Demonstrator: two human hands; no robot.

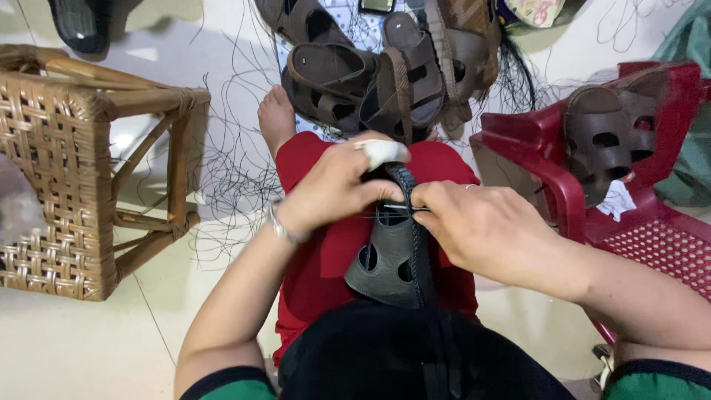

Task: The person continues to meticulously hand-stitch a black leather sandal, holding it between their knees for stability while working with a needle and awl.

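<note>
The upper [392,255] lies on my lap, over the red cloth [318,267] on my thigh. It is dark grey leather, matte and smooth, a curved shell with oval cut-outs and a stitched, braided edge along its right side. Its long axis runs away from me, the broad end near my belly and the narrow end pointing towards my foot [275,115].

My left hand [333,194] closes over the far end from the left, fingers [374,194] pressed on the leather, with a white wrap [381,152] around one finger and a metal bangle [280,226] at the wrist. My right hand [481,226] comes from the right, its fingers [426,198] pinched together at the braided edge, touching my left fingertips. A thin dark thread [392,210] runs between the two hands; I cannot tell whether a needle is in the pinch.

Beyond my knee a heap of finished brown sandals [385,74] lies on the floor, strappy and cut with the same ovals. Loose black threads [229,170] trail over the pale floor [74,341] around it. To my left stands a woven cane stool [67,178], tipped on its side. To my right is a red plastic chair [652,237] with a perforated seat, and another brown upper [603,141] leans against its back.
</note>
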